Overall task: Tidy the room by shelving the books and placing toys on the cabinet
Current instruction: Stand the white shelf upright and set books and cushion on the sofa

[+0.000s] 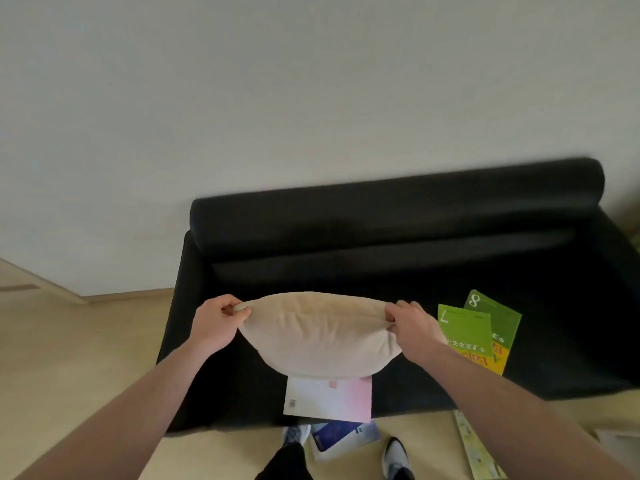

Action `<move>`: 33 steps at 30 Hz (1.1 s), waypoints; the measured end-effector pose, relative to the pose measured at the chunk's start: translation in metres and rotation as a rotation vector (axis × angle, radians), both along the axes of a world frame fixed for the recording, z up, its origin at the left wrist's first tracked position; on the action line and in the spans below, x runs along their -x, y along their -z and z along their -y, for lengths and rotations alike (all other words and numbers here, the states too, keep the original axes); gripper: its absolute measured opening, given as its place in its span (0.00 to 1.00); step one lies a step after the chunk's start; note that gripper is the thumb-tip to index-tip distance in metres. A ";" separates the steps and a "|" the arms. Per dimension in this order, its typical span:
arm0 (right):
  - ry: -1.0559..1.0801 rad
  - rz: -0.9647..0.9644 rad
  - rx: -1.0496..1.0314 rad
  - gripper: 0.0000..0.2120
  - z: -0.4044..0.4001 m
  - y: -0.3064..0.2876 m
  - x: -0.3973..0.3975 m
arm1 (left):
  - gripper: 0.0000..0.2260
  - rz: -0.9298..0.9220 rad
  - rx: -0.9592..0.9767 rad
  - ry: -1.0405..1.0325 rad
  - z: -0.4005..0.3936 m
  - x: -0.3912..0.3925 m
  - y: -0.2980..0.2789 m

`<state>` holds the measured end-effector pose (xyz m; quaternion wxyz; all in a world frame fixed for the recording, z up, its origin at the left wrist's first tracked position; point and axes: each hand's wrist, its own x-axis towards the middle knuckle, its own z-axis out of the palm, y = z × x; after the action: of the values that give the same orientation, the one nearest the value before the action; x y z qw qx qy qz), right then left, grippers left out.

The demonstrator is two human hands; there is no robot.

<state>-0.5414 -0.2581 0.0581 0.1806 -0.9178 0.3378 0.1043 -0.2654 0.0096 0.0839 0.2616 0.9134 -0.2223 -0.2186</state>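
Head view, starting nearest: between the person's shoes on the pale wooden floor [86, 375] lies a blue-and-white book [341, 436], and a long printed strip [476, 448] runs along the floor to the right. On the front edge of the black sofa [398, 244] rests a white-and-pink book [329, 398], its far end tucked under a beige cushion [318, 336]. The left hand [214, 323] pinches the cushion's left corner between thumb and curled fingers, and the right hand [412, 327] grips the right corner the same way, so the cushion hangs between them just above the seat. To the right, two green books [476, 329] marked 7 and 8 lie overlapping on the seat, apart from the cushion. The likely trouble from here is that swinging or dragging the cushion could catch the white-and-pink book, which already overhangs the seat edge, and knock it to the floor; stepping forward could also land a shoe on the blue-and-white book. No shelf, cabinet or toy is in view, so every book seems still to be put away. Beyond the sofa's rolled backrest stands a plain white wall [277, 98] with a skirting board.
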 end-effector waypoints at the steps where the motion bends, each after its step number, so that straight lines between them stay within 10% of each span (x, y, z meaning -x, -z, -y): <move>1: 0.016 -0.015 0.014 0.11 -0.001 0.000 -0.014 | 0.02 -0.011 -0.034 0.021 -0.001 -0.015 0.009; 22: 0.358 -0.060 0.038 0.12 0.019 0.082 -0.183 | 0.06 -0.098 -0.414 0.252 0.047 -0.186 0.118; 33: 0.376 -0.051 -0.038 0.17 0.048 0.075 -0.223 | 0.09 -0.084 -0.271 0.043 0.079 -0.199 0.132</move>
<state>-0.3184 -0.3063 -0.0167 0.2054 -0.8320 0.5058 0.0984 -0.0664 -0.0694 -0.0483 0.1405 0.9255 -0.1990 -0.2900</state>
